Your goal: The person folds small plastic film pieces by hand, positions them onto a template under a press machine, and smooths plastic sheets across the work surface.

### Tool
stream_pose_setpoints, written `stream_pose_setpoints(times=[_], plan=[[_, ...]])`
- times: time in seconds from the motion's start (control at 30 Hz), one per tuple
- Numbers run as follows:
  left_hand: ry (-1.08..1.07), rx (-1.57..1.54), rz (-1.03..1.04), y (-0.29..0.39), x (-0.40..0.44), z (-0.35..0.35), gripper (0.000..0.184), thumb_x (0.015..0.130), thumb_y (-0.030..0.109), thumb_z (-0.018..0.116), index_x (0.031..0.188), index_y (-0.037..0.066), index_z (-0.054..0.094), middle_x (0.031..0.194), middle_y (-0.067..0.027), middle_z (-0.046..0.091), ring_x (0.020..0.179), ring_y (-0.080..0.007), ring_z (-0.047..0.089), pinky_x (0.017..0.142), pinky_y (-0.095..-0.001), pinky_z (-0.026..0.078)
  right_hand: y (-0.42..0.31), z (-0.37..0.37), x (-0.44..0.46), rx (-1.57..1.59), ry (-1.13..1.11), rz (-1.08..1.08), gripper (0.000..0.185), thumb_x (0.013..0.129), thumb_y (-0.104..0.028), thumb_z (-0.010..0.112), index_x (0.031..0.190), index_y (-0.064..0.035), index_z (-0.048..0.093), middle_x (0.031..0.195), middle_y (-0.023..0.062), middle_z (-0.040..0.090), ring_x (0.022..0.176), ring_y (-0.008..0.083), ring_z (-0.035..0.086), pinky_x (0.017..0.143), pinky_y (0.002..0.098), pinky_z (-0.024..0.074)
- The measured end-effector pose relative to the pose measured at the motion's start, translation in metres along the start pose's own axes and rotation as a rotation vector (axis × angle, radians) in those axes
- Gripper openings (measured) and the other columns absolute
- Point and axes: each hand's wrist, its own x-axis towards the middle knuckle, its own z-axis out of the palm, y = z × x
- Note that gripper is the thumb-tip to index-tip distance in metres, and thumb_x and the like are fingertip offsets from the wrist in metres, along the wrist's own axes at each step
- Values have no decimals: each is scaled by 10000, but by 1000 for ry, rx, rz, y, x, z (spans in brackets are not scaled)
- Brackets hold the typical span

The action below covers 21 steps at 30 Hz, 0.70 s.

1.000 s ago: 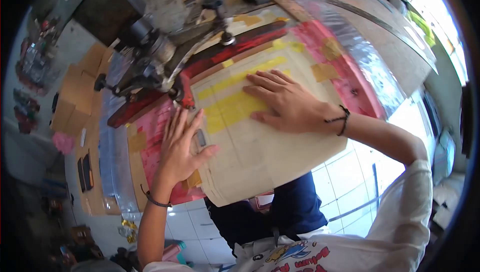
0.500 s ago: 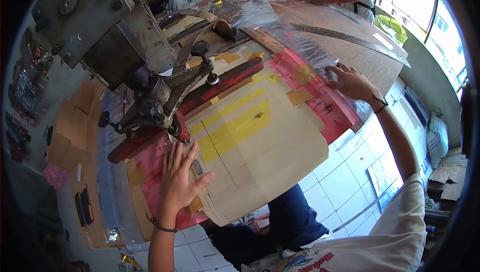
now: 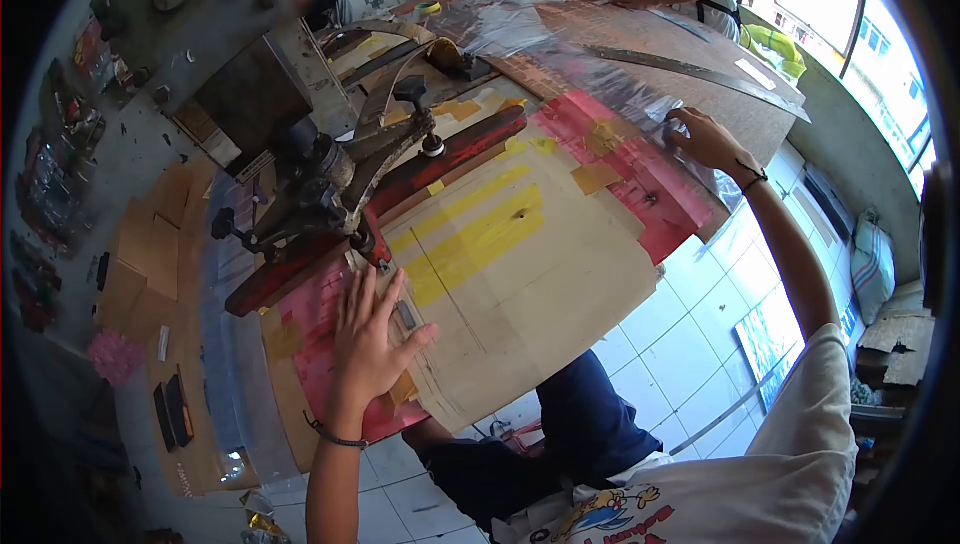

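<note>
A beige board [image 3: 560,289] is laid in front of the person, below the red bar [image 3: 455,157] of a dark metal press [image 3: 320,169]; its near edge is set above the person's dark trousers [image 3: 600,409]. Its matte face is crossed by broad, slanting bands of yellow tape [image 3: 485,242], through which a thin dark line is run; a small dark spot is seen near the right end of the lower band, and faint smudges and scuffs are spread over the bare part; several fine parallel lines are shown along the left edge.

That left edge is touched by the left hand [image 3: 375,344], laid palm down with fingers spread and thumb held wide, nothing being gripped; a small grey strip [image 3: 407,315] is set just beside its fingers. The right hand [image 3: 708,139] is held well apart, over the clear plastic film [image 3: 655,109] beyond the red sheet [image 3: 655,209]; its fingers are curled close together, but whether the film is pinched cannot be told.
</note>
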Motion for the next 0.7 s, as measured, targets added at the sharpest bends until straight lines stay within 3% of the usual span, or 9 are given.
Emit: stream_pose_setpoints(times=[0.17, 0.37, 0.47, 0.5, 0.6, 0.7], plan=[[-29, 16, -1, 2, 0, -3, 897, 889, 638, 647, 1591, 140, 396, 1632, -286, 301, 1530, -450, 251, 1246, -555, 171, -40, -11, -29, 23, 128, -84, 405, 961, -361, 638, 1153, -5, 666, 1160, 221, 648, 1125, 389, 627, 985, 459, 498], [-6, -3, -5, 2, 1, -2, 878, 884, 659, 651, 1570, 155, 436, 1617, -285, 328, 1504, -471, 285, 1244, -571, 185, -86, -24, -30, 7, -347, 184, 504, 907, -448, 732, 1138, -3, 681, 1117, 196, 685, 1101, 346, 650, 949, 426, 513], [-44, 9, -12, 2, 0, -3, 882, 899, 622, 645, 1597, 147, 387, 1646, -270, 284, 1535, -440, 240, 1249, -543, 173, -74, -17, -16, 57, -335, 41, 500, 900, -432, 729, 1156, -3, 698, 1039, 203, 723, 1000, 332, 696, 884, 415, 540], [-40, 12, -10, 2, 0, -3, 880, 900, 620, 646, 1597, 150, 388, 1647, -269, 283, 1536, -440, 239, 1249, -542, 174, -96, -38, -14, 88, -481, 91, 467, 901, -388, 722, 1179, -12, 706, 1001, 203, 744, 921, 320, 724, 827, 415, 555], [-30, 18, -9, 2, -1, -2, 872, 900, 612, 651, 1597, 158, 391, 1648, -266, 283, 1535, -440, 240, 1248, -540, 178, -78, -16, 7, -15, -377, -22, 485, 897, -413, 724, 1165, -10, 715, 966, 206, 754, 887, 317, 741, 799, 424, 562], [-27, 14, -7, 0, -1, -1, 866, 899, 606, 656, 1596, 162, 394, 1645, -267, 288, 1532, -442, 245, 1247, -537, 183, -80, -6, 15, 425, -131, -117, 494, 852, -430, 730, 1042, 25, 757, 934, 240, 748, 914, 376, 736, 825, 452, 565]])
